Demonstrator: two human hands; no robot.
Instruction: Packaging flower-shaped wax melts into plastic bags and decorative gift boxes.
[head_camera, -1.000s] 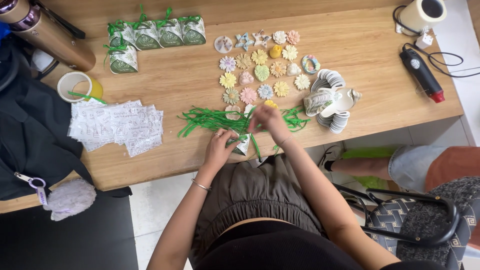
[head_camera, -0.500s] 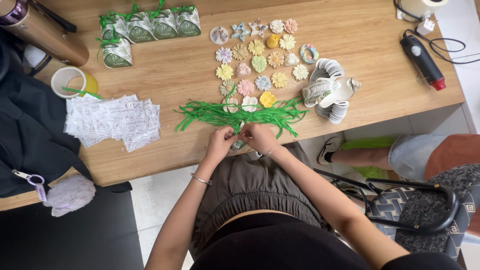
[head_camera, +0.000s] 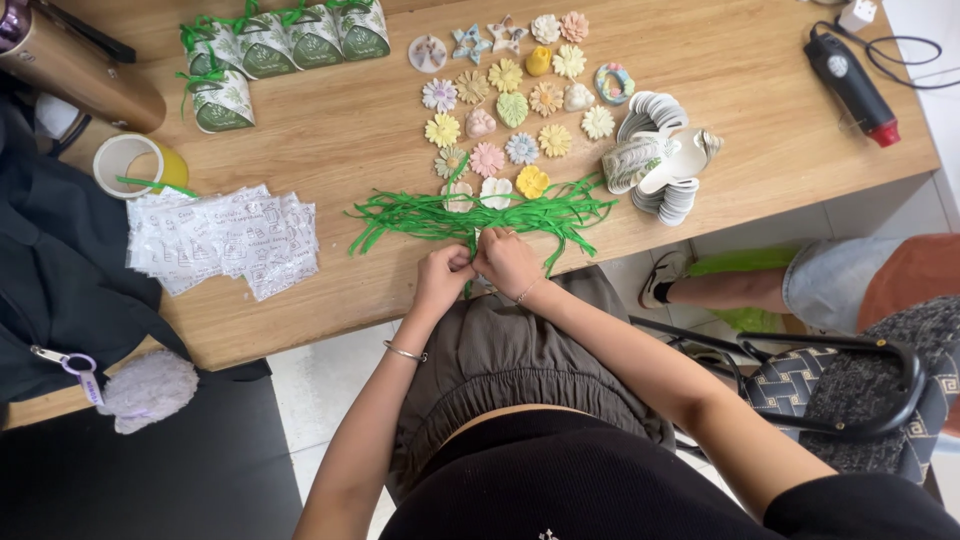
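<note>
A thin silver bangle is worn on the wrist of the left hand, and a fine chain bracelet on that of the right hand. Both arms are left bare. An olive-brown gathered skirt and a black top are worn

I see five small white-and-green gift boxes at the table's far left: four in a row, one just in front of the row's left end, each tied with green ribbon on top. Near the left edge there's a fanned heap of clear printed sachets, flat rectangles with grey-white print, overlapping each other. Right of centre I see a stack of flat white box blanks with scalloped edges, fanned out, with one half-folded white-and-green blank on top. A small purple-and-white tag hangs on a key ring off the dark bag at the lower left. No screens or signs visible.
</note>
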